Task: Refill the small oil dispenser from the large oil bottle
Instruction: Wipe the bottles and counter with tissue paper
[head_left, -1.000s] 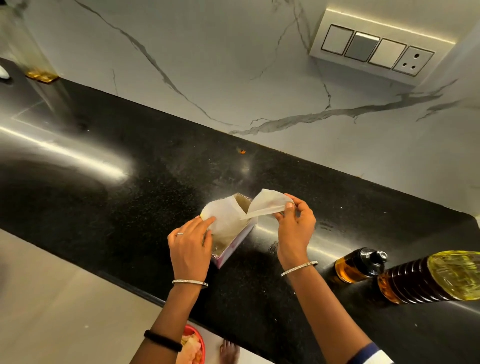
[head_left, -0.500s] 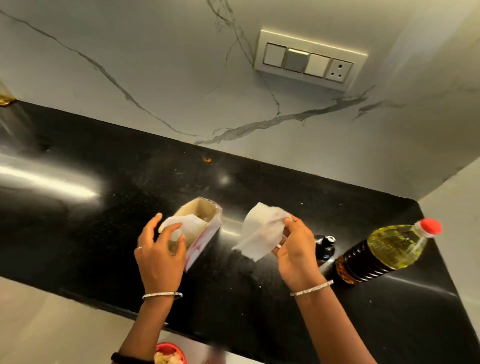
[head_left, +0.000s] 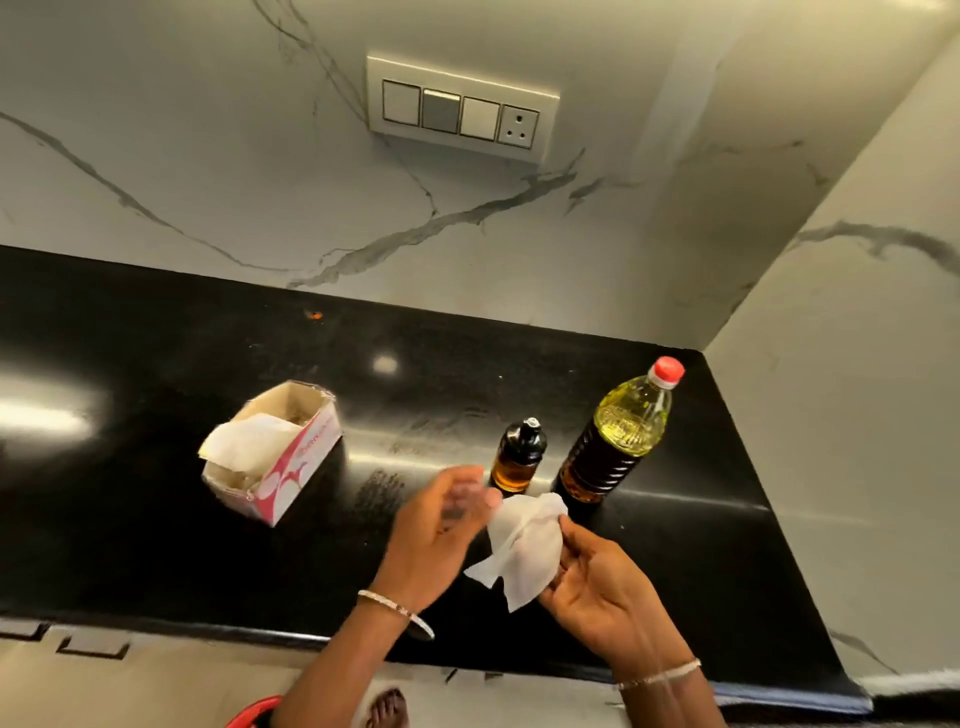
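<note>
Head view: my right hand (head_left: 602, 590) pinches a tissue (head_left: 524, 551); my left hand (head_left: 434, 538), blurred, is at its edge, grip unclear. Dispenser (head_left: 519, 460) and bottle (head_left: 618, 436) stand side by side near the surface's (head_left: 156, 561) right edge.

A home kitchen: a polished black stone table (head_left: 156, 332) runs along a white grey-veined marble wall (head_left: 208, 156) with a cream switch-and-socket panel (head_left: 462, 111), cooking oil standing nearby.
</note>
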